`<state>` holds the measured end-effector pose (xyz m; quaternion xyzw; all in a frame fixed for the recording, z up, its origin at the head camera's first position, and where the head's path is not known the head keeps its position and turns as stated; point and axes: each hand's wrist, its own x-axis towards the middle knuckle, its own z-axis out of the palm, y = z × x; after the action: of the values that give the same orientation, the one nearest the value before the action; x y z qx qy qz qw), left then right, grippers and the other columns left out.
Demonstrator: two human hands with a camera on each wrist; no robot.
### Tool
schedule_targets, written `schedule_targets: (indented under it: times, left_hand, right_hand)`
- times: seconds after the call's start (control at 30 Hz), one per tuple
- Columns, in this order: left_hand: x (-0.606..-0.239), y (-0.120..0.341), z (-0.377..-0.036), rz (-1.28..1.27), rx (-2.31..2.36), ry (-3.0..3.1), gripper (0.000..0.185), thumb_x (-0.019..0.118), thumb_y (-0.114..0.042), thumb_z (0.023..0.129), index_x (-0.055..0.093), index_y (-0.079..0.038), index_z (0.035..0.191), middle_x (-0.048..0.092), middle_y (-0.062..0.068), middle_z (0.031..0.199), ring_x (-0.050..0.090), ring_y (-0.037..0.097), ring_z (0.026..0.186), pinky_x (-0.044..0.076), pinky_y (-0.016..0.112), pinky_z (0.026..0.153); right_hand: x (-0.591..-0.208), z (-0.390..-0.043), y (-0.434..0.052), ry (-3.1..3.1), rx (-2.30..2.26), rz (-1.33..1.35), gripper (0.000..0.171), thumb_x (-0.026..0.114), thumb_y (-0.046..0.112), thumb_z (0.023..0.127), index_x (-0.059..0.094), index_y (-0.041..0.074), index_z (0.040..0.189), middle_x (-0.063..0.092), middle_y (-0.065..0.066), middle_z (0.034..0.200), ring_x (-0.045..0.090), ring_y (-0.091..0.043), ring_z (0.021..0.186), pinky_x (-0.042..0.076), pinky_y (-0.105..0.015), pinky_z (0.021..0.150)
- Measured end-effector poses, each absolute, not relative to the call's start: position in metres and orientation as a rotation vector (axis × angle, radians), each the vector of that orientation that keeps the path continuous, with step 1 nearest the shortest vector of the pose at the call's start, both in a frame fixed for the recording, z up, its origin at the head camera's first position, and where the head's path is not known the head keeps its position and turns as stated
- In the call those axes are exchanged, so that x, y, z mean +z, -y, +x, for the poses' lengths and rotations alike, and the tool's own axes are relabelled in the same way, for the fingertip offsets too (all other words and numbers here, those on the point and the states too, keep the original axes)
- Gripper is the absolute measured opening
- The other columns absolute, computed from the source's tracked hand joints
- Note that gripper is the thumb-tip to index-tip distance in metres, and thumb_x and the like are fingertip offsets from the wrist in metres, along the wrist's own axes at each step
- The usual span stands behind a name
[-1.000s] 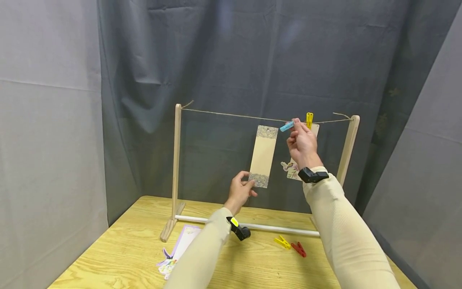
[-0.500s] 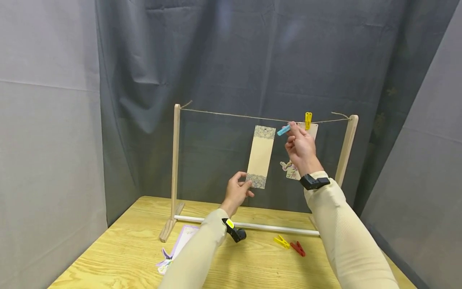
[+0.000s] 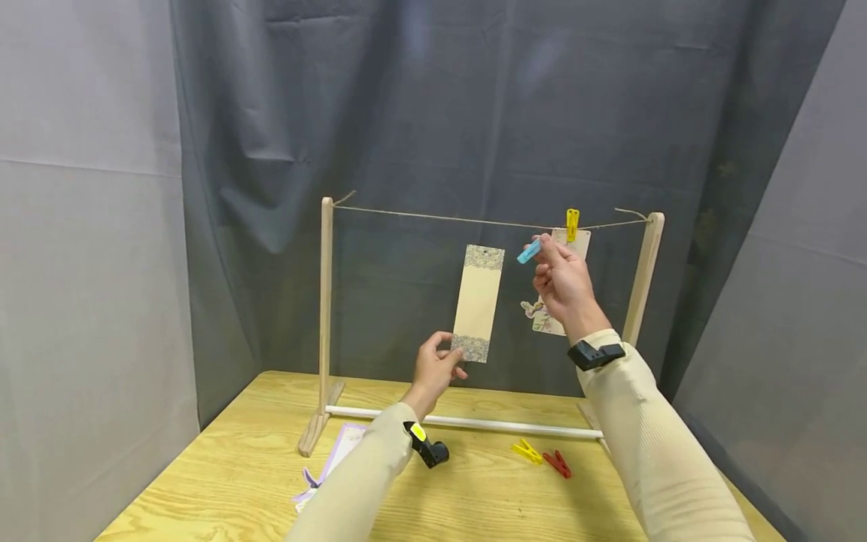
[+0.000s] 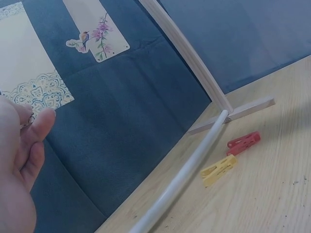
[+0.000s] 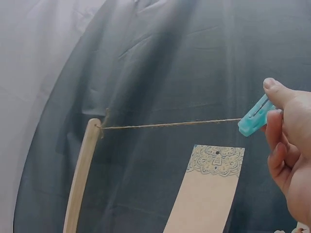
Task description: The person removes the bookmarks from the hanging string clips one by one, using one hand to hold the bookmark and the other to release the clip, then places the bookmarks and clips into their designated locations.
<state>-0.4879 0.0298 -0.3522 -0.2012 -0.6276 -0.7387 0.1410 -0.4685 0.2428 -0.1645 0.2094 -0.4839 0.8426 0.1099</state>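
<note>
**Card pinched low, blue peg pinched high**

A long beige card (image 3: 478, 302) is pinched at its lower patterned border by the thumb and fingers of the left hand (image 3: 433, 369), and it is held upright in the air below the string (image 3: 433, 218). Its top edge, with a small punched hole, is seen apart from the string, not touching it. A light blue clothespin (image 3: 529, 251) is gripped between the thumb and forefinger of the right hand (image 3: 564, 286); the peg's free end is pointed toward ten o'clock, just beside the card's upper corner at two o'clock from the card's middle. Whether the peg's jaws are parted cannot be told.

The string is stretched between the two posts of a wooden frame (image 3: 326, 301), which is stood on a pale wooden table (image 3: 223, 482). At three o'clock from the blue peg a second card (image 3: 561, 280) — printed with a bird and flowers — is hung from the string by a yellow clothespin (image 3: 572, 223). A white rod (image 3: 488, 424) is laid across the foot of the frame. Just in front of it, at five o'clock from the held card, a loose yellow peg (image 3: 527, 451) and a red peg (image 3: 558, 464) are lain side by side. More printed cards (image 3: 332, 468) are lain on the table at seven o'clock, partly hidden by the left sleeve.
</note>
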Motion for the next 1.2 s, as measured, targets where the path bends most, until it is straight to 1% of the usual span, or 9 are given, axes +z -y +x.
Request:
schedule_targets:
  times: [0.2, 0.33, 0.43, 0.6, 0.67, 0.87, 1.0, 1.07, 1.2]
  left_hand:
    - [-0.356, -0.021, -0.482, -0.579, -2.136, 1.816, 0.027, 0.066, -0.003, 0.101, 0.059, -0.003, 0.126, 0.074, 0.023, 0.094, 0.065, 0.014, 0.052, 0.057, 0.032, 0.059]
    - [-0.358, -0.017, -0.479, -0.588, -2.168, 1.794, 0.028, 0.067, -0.003, 0.1, 0.06, -0.002, 0.127, 0.074, 0.022, 0.094, 0.064, 0.016, 0.052, 0.059, 0.034, 0.061]
    - [-0.358, -0.017, -0.477, -0.602, -2.187, 1.776, 0.028, 0.067, -0.001, 0.1, 0.059, -0.001, 0.126, 0.073, 0.025, 0.095, 0.063, 0.016, 0.051, 0.058, 0.033, 0.06]
    - [-0.356, -0.015, -0.473, -0.617, -2.185, 1.781, 0.028, 0.067, 0.0, 0.099, 0.059, 0.0, 0.126, 0.072, 0.028, 0.096, 0.063, 0.016, 0.052, 0.059, 0.033, 0.061]
    - [-0.357, -0.014, -0.473, -0.623, -2.169, 1.79, 0.029, 0.067, -0.002, 0.099, 0.059, 0.0, 0.127, 0.073, 0.027, 0.096, 0.064, 0.017, 0.053, 0.06, 0.037, 0.064]
    - [-0.358, -0.008, -0.47, -0.623, -2.144, 1.804, 0.031, 0.068, -0.003, 0.1, 0.06, -0.001, 0.129, 0.072, 0.028, 0.098, 0.067, 0.027, 0.058, 0.059, 0.054, 0.073]
    - [-0.358, -0.007, -0.469, -0.636, -2.14, 1.801, 0.03, 0.068, -0.003, 0.1, 0.059, 0.0, 0.129, 0.071, 0.03, 0.099, 0.067, 0.03, 0.058, 0.06, 0.045, 0.069]
    - [-0.358, -0.006, -0.468, -0.645, -2.135, 1.803, 0.031, 0.068, -0.004, 0.1, 0.059, 0.0, 0.129, 0.071, 0.031, 0.1, 0.067, 0.026, 0.057, 0.059, 0.039, 0.066]
    - [-0.362, -0.004, -0.467, -0.647, -2.113, 1.825, 0.032, 0.068, -0.007, 0.1, 0.059, 0.0, 0.13, 0.073, 0.026, 0.097, 0.065, 0.016, 0.055, 0.053, 0.028, 0.061]
  right_hand:
    - [-0.17, -0.462, -0.238, 1.557, 2.383, 0.636, 0.018, 0.065, 0.025, 0.103, 0.074, 0.01, 0.11, 0.069, -0.004, 0.101, 0.049, -0.004, 0.059, 0.039, -0.016, 0.051]
    - [-0.173, -0.459, -0.236, 1.581, 2.354, 0.655, 0.018, 0.065, 0.026, 0.103, 0.074, 0.011, 0.109, 0.068, -0.002, 0.095, 0.048, -0.005, 0.059, 0.039, -0.017, 0.051]
    - [-0.175, -0.456, -0.235, 1.598, 2.352, 0.646, 0.019, 0.065, 0.027, 0.103, 0.074, 0.011, 0.109, 0.069, -0.003, 0.098, 0.047, -0.005, 0.059, 0.039, -0.017, 0.051]
    - [-0.178, -0.453, -0.236, 1.629, 2.326, 0.625, 0.021, 0.067, 0.028, 0.102, 0.073, 0.011, 0.113, 0.068, -0.01, 0.113, 0.047, -0.005, 0.062, 0.039, -0.017, 0.053]
    - [-0.179, -0.453, -0.237, 1.634, 2.315, 0.624, 0.022, 0.067, 0.029, 0.102, 0.073, 0.011, 0.113, 0.067, -0.011, 0.113, 0.048, -0.005, 0.062, 0.039, -0.017, 0.053]
    - [-0.182, -0.45, -0.241, 1.616, 2.334, 0.647, 0.022, 0.065, 0.028, 0.103, 0.074, 0.011, 0.112, 0.068, -0.005, 0.103, 0.048, -0.006, 0.06, 0.039, -0.018, 0.053]
    - [-0.184, -0.446, -0.246, 1.592, 2.355, 0.647, 0.019, 0.066, 0.024, 0.103, 0.075, 0.011, 0.114, 0.068, -0.005, 0.101, 0.048, -0.006, 0.059, 0.039, -0.019, 0.052]
    - [-0.185, -0.444, -0.248, 1.583, 2.367, 0.634, 0.018, 0.066, 0.023, 0.103, 0.075, 0.012, 0.115, 0.068, -0.004, 0.1, 0.048, -0.007, 0.059, 0.039, -0.019, 0.053]
    - [-0.189, -0.441, -0.251, 1.583, 2.381, 0.596, 0.017, 0.067, 0.022, 0.102, 0.076, 0.014, 0.114, 0.068, -0.005, 0.101, 0.047, -0.008, 0.06, 0.039, -0.019, 0.053]
